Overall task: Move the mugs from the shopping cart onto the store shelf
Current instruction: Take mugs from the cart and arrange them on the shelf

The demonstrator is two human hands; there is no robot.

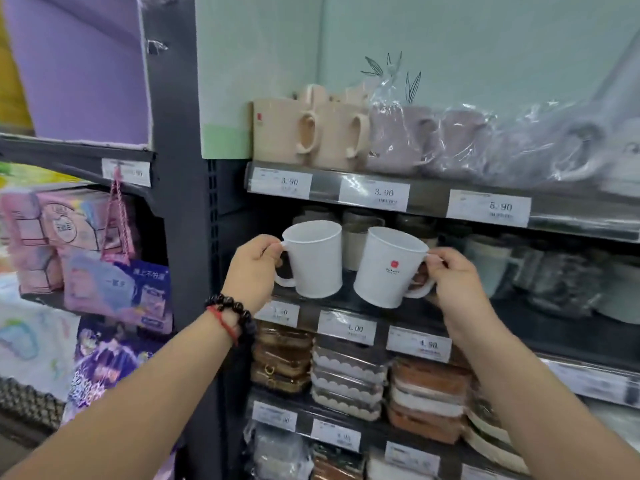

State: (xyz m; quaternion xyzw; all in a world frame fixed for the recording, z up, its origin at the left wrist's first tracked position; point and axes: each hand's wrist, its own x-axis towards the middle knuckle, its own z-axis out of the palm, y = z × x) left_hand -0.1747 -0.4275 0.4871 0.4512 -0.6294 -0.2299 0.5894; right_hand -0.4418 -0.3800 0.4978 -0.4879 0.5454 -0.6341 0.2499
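Two white mugs are held up side by side in front of the middle shelf (519, 327). My left hand (252, 268) grips the handle of the plain left mug (313, 259), which stands upright. My right hand (450, 282) grips the handle of the right mug (389, 268), which carries a small red logo and tilts slightly left. The two mugs are close together, almost touching. Both hang at the shelf's front edge, above its price tags. The shopping cart is out of view.
Beige mugs (284, 131) and plastic-wrapped mugs (485, 143) fill the top shelf. Dark and pale mugs (360, 233) stand behind the held ones, and wrapped ones (561, 278) to the right. Stacked boxes (349, 379) sit below. Pink packages (86, 237) hang on the left rack.
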